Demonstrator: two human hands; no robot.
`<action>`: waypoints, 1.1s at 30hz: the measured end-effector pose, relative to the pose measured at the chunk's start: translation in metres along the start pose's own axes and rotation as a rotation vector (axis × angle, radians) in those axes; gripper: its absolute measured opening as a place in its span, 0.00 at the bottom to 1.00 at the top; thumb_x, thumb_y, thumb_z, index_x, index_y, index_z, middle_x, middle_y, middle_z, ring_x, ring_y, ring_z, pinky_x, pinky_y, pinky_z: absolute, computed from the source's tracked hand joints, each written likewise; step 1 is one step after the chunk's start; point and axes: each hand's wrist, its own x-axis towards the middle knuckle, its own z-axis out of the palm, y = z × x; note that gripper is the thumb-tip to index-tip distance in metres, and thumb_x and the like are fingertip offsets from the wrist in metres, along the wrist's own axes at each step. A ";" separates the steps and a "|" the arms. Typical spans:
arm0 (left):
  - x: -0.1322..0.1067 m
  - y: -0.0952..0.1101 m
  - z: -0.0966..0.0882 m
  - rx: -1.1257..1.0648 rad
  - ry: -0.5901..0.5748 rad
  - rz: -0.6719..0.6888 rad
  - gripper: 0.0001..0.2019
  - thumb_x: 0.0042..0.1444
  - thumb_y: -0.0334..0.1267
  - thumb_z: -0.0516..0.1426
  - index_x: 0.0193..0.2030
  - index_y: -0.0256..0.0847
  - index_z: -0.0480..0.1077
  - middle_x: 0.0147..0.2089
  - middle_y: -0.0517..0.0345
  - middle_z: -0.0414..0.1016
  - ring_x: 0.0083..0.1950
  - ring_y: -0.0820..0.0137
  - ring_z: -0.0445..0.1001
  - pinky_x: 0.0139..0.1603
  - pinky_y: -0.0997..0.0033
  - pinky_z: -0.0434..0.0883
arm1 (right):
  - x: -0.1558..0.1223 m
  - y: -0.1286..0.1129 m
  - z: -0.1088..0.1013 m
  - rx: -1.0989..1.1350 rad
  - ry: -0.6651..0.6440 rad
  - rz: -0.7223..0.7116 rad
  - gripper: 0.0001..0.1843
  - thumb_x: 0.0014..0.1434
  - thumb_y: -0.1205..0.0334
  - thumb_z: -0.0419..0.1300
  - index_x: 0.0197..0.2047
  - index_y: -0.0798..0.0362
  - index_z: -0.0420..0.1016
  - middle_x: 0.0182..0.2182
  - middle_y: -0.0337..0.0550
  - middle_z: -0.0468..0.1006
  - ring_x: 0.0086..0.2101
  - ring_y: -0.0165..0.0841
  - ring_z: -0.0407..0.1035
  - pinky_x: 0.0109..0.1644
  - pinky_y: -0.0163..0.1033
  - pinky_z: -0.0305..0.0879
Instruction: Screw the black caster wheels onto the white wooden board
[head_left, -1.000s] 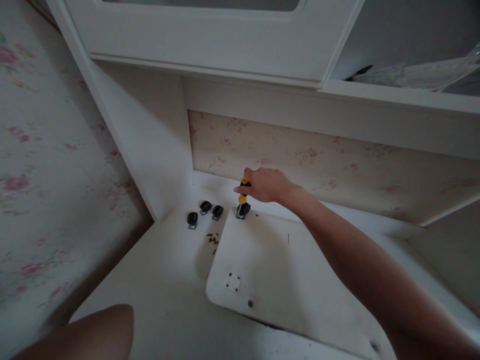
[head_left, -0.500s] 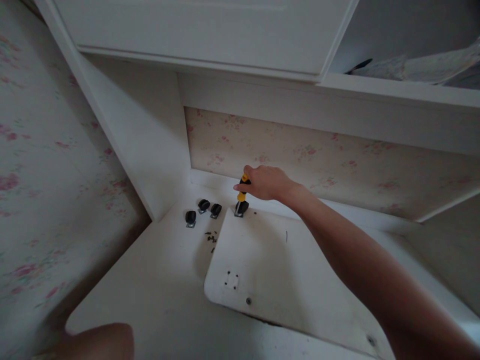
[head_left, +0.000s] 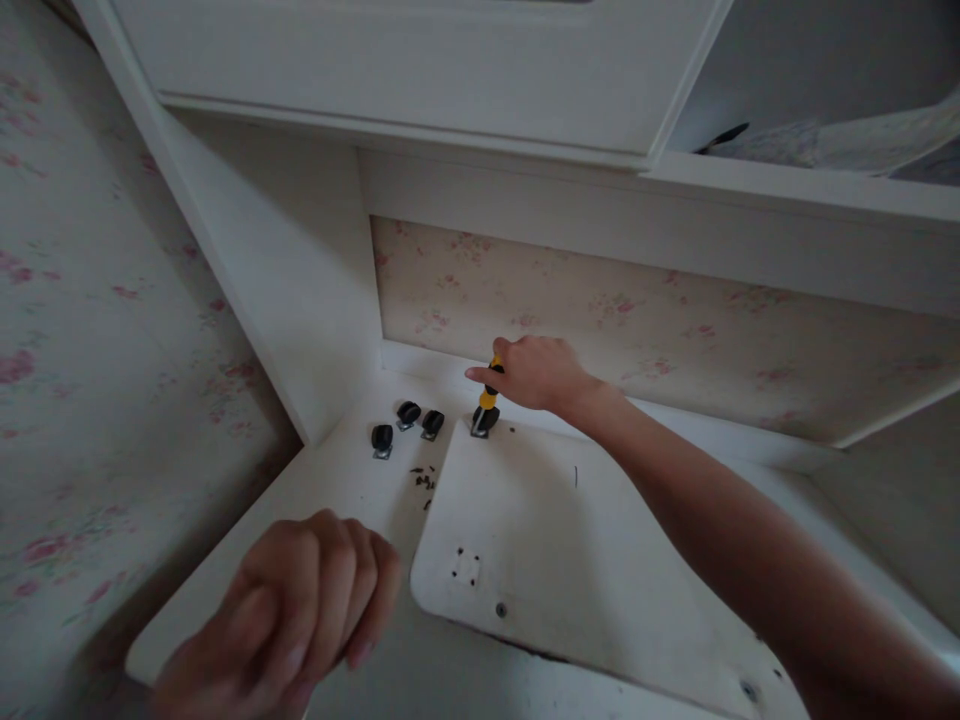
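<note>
My right hand (head_left: 538, 372) reaches far forward and is closed round the yellow-and-black handle of a screwdriver (head_left: 490, 392), held upright. Its tip is on a black caster wheel (head_left: 484, 419) at the far corner of a white rounded board (head_left: 570, 560) lying flat. My left hand (head_left: 289, 610) hovers low in front, fingers curled loosely into a fist; nothing shows in it. Three more black caster wheels (head_left: 406, 424) and several small dark screws (head_left: 424, 482) lie on the white surface left of the board.
A white cabinet side panel (head_left: 285, 270) rises on the left, with a cupboard above and an open shelf (head_left: 810, 150) at upper right. Floral wallpaper (head_left: 675, 320) covers the back and left walls. The board has screw holes (head_left: 466, 566) near its front corner.
My left hand has risen into view from the bottom left edge and curled its fingers. My right hand stays on the screwdriver at the caster.
</note>
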 end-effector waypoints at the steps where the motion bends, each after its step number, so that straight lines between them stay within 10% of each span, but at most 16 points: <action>1: 0.006 0.000 0.003 -0.069 -0.049 0.022 0.27 0.48 0.62 0.56 0.11 0.47 0.57 0.08 0.63 0.46 0.13 0.73 0.50 0.16 0.66 0.59 | -0.001 0.001 0.000 0.017 -0.009 -0.021 0.36 0.63 0.33 0.40 0.53 0.53 0.71 0.40 0.55 0.80 0.38 0.48 0.74 0.35 0.45 0.64; 6: 0.036 -0.028 -0.001 -0.176 -0.040 -0.089 0.20 0.56 0.49 0.57 0.18 0.43 0.62 0.12 0.67 0.54 0.15 0.77 0.49 0.25 0.69 0.64 | -0.002 0.006 0.001 0.040 -0.021 -0.089 0.30 0.63 0.36 0.43 0.51 0.50 0.68 0.39 0.50 0.80 0.36 0.45 0.74 0.31 0.41 0.61; 14: 0.064 -0.093 -0.036 0.498 -0.082 -0.231 0.22 0.58 0.55 0.53 0.22 0.41 0.64 0.20 0.63 0.63 0.23 0.72 0.62 0.27 0.72 0.59 | 0.001 -0.001 0.004 -0.052 0.045 -0.058 0.37 0.62 0.31 0.40 0.47 0.54 0.71 0.35 0.56 0.79 0.36 0.49 0.75 0.35 0.46 0.64; 20: 0.082 -0.130 -0.049 0.927 -0.158 -0.089 0.16 0.61 0.48 0.48 0.33 0.41 0.70 0.31 0.57 0.76 0.34 0.66 0.74 0.36 0.70 0.66 | -0.006 -0.005 0.010 -0.019 0.100 -0.054 0.34 0.63 0.32 0.38 0.48 0.52 0.68 0.34 0.52 0.80 0.34 0.49 0.75 0.31 0.43 0.62; 33: 0.128 -0.143 -0.010 1.335 -0.307 0.150 0.11 0.62 0.33 0.49 0.43 0.40 0.73 0.46 0.48 0.76 0.46 0.62 0.75 0.49 0.64 0.67 | -0.011 -0.011 0.009 0.000 0.104 -0.046 0.30 0.63 0.34 0.43 0.48 0.51 0.66 0.36 0.52 0.80 0.34 0.47 0.76 0.32 0.43 0.62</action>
